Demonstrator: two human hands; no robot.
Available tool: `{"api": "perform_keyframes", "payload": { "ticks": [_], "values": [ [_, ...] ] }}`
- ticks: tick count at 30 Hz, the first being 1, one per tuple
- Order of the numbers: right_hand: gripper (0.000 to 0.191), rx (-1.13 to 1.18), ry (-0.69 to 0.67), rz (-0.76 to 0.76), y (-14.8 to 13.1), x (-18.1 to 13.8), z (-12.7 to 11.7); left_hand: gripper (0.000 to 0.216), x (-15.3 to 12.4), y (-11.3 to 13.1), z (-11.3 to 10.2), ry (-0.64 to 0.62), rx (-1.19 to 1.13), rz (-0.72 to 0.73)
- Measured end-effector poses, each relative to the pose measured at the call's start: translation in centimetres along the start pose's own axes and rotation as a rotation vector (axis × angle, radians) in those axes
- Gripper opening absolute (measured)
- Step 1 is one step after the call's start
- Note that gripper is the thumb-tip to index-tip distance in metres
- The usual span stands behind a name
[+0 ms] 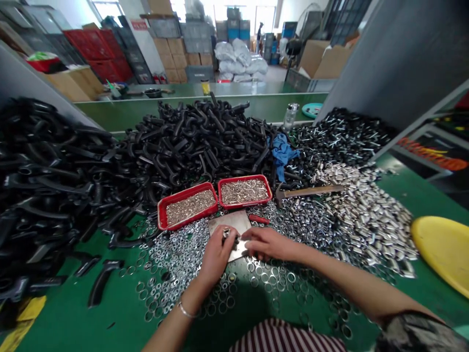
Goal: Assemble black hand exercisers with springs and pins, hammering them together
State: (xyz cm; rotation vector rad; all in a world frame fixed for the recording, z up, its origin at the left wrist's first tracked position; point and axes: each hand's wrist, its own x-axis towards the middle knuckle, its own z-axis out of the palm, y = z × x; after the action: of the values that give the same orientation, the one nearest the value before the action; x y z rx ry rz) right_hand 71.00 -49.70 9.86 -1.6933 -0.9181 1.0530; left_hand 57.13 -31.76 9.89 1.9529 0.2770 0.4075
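Striped cloth near, two red trays far — one metal part is gripped by left hand; grip of right hand cannot be told.

Overexposed windows glare along the top; a soft shadow darkens the bench at lower centre; wide-angle stretch and blur mar the edges.

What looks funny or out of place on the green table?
The crumpled blue cloth looks odd: something soft, bunched at the right end of a heap of curved black handles. Small silvery metal rings lie scattered loose, maybe spilled.
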Motion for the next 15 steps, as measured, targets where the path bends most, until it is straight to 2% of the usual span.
{"api": "perform_keyframes", "payload": {
  "ticks": [2, 3, 4, 5, 7, 9, 12, 15],
  "values": [
    [0.034, -0.523, 0.411, -0.026, 0.5, -0.1, -5.9, 0.033, 0.5, -0.4, -0.2, 0.158, -0.166, -0.169],
    [0.028, -0.725, 0.597, 0.011, 0.8, 0.0, -9.2, 0.035, 0.8, -0.6, -0.2, 0.246, -0.257, -0.233],
    [0.027, -0.902, 0.749, 0.084, 1.2, 0.2, -12.5, 0.036, 1.0, -0.7, -0.2, 0.315, -0.338, -0.281],
    [0.028, -0.960, 0.815, 0.129, 1.6, 0.5, -15.6, 0.038, 1.3, -0.6, -0.1, 0.355, -0.399, -0.318],
    [0.028, -1.028, 0.846, 0.171, 2.3, 1.4, -20.7, 0.040, 1.5, -0.4, 0.5, 0.328, -0.448, -0.356],
    [0.029, -1.057, 0.776, 0.169, 2.9, 2.4, -23.8, 0.041, 1.5, 0.1, 1.3, 0.211, -0.424, -0.356],
    [0.027, -1.089, 0.602, 0.105, 3.4, 3.7, -25.6, 0.040, 1.2, 0.6, 2.5, 0.075, -0.416, -0.340],
    [0.022, -1.089, 0.481, 0.030, 3.8, 3.9, -26.3, 0.039, 1.5, 0.5, 3.4, 0.114, -0.638, -0.411]
  ]
}}
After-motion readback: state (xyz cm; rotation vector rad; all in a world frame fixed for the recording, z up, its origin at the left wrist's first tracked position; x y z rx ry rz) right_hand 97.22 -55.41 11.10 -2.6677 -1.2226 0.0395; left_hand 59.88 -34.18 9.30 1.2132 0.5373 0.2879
